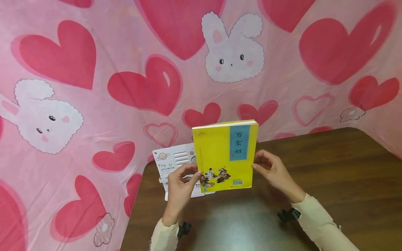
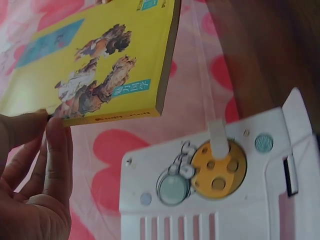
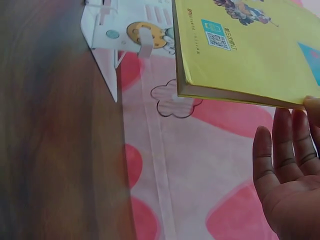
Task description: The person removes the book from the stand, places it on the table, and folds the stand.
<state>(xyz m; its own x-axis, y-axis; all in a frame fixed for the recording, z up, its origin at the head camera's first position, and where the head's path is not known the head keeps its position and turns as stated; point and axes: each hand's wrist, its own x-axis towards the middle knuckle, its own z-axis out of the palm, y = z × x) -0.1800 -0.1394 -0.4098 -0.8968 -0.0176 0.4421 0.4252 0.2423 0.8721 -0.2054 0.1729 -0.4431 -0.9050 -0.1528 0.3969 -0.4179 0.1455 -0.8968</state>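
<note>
A yellow book [image 1: 216, 150] with a blue title panel and small painted figures stands upright in the air, its cover toward me. My left hand [image 1: 183, 190] pinches its lower left edge between thumb and fingers; in the left wrist view the spine shows by the fingertips [image 2: 56, 125]. At the other side, my right hand [image 1: 274, 171] pinches the page edge, thumb in front and fingers behind, as the right wrist view also shows. Behind the book's left part is a white book stand [image 1: 169, 159] printed "Tiny universe", partly hidden by the book and left hand.
The dark wooden table [image 1: 329, 167] spreads under both hands and off to the right. A pink cloth [image 1: 103, 115] with hearts and rabbits hangs behind the table and along its left side. White clips [image 2: 218, 140] stick out from the stand's panel.
</note>
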